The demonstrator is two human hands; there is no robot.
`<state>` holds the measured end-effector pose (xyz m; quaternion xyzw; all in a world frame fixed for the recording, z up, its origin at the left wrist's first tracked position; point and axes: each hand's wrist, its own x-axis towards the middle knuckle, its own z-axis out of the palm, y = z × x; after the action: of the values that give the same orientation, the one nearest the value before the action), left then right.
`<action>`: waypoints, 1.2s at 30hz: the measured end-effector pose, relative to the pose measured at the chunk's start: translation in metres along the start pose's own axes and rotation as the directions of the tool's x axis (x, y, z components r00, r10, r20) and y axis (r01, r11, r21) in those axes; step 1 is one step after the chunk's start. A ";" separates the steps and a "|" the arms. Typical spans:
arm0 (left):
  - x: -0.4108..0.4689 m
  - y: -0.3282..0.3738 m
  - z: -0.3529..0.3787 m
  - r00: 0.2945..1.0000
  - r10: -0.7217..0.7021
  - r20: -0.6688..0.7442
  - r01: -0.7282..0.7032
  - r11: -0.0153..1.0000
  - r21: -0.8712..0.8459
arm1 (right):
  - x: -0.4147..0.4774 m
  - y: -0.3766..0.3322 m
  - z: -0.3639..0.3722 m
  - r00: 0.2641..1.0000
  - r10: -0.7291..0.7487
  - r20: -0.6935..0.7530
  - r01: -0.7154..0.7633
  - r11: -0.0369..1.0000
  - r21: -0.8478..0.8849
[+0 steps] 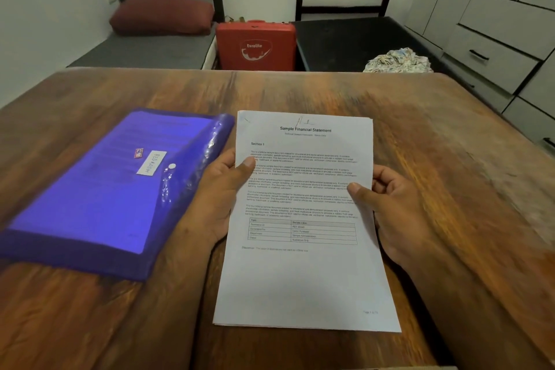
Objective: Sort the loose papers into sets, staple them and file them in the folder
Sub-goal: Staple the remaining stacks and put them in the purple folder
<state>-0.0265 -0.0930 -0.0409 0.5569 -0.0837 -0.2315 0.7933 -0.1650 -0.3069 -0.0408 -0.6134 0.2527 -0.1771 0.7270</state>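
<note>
My left hand (223,198) and right hand (396,213) grip the paper stack (303,273) by its side edges, thumbs on top, over the wooden worktop (450,135). The purple folder (99,189) lies just left.

Our left hand (222,198) pinches the paper stack (303,279) at its 9 o'clock edge, thumb on top. Our right hand (399,213) pinches the 3 o'clock edge likewise. Our left forearm (168,294) slants in from 7 o'clock, our right forearm (480,294) from 5 o'clock.
</note>
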 end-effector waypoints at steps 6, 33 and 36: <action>0.001 -0.001 0.000 1.000 0.002 -0.021 -0.001 0.999 0.033 | -0.002 -0.002 0.001 1.000 0.008 0.002 -0.008 1.000 0.006; -0.017 0.059 -0.100 0.877 0.243 -0.414 0.431 -0.019 0.902 | -0.013 -0.009 0.019 0.971 0.155 0.179 -0.166 0.985 0.046; -0.019 0.054 -0.076 0.876 0.203 -0.437 0.476 -0.222 0.851 | -0.019 -0.016 0.031 0.961 0.154 0.229 -0.173 0.983 0.066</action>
<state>0.0011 -0.0055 -0.0161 0.9988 0.0114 -0.0411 0.0241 -0.1619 -0.2740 -0.0182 -0.5746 0.2117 -0.0572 0.7885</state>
